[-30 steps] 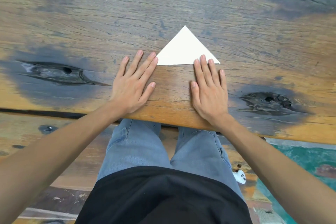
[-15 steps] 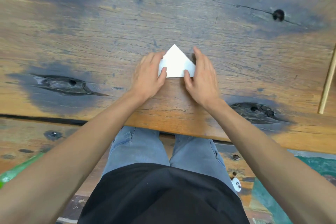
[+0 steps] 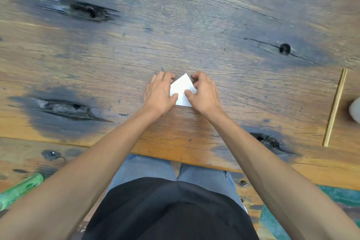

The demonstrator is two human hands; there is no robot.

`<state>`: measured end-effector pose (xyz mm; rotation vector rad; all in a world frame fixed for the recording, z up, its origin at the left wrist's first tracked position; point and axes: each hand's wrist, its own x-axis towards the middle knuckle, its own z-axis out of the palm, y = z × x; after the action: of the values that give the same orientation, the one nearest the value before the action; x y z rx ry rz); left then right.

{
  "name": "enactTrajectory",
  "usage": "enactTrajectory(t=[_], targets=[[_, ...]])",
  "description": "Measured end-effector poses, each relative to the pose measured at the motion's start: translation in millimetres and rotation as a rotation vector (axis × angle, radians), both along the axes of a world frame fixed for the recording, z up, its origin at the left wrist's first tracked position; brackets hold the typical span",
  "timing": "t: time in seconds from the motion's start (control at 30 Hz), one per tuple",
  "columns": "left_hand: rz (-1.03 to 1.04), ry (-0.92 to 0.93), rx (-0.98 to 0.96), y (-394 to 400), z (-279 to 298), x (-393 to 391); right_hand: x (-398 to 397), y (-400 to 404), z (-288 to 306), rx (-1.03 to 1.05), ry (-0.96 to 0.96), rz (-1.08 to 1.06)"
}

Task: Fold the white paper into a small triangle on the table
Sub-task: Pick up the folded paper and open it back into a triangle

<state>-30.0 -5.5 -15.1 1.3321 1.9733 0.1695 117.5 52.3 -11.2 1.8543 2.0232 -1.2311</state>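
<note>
The white paper is folded into a triangle and lies on the wooden table, its point facing away from me. My left hand covers and grips its left corner, thumb on top of the sheet. My right hand grips the right corner the same way, fingers curled over the far edge. Only the middle of the paper shows between the two hands.
A thin wooden stick lies lengthwise at the right, with a blurred white object at the right edge beyond it. A green bottle lies on the floor at lower left. The table's near edge runs just above my knees.
Both hands moved from lying flat below the triangle onto its two corners and now grip it. The view has tilted so the paper sits farther from the table edge.
</note>
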Motion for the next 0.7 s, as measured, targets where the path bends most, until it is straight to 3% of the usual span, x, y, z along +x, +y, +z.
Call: enactTrajectory(t=[0.27,0.53,0.7], targets=[[-0.014,-0.053,0.014,7.9,1.7,-1.2,8.0,6.5,-7.7,-0.125,0.184,-0.195],[-0.133,-0.321,-0.014,31.7,1.3,-18.6,28.9,31.3,4.8,-0.298,0.326,-0.255],[0.000,-0.538,-0.132,48.3,11.7,-27.0,48.7,45.9,20.2,-0.367,0.448,-0.313]])
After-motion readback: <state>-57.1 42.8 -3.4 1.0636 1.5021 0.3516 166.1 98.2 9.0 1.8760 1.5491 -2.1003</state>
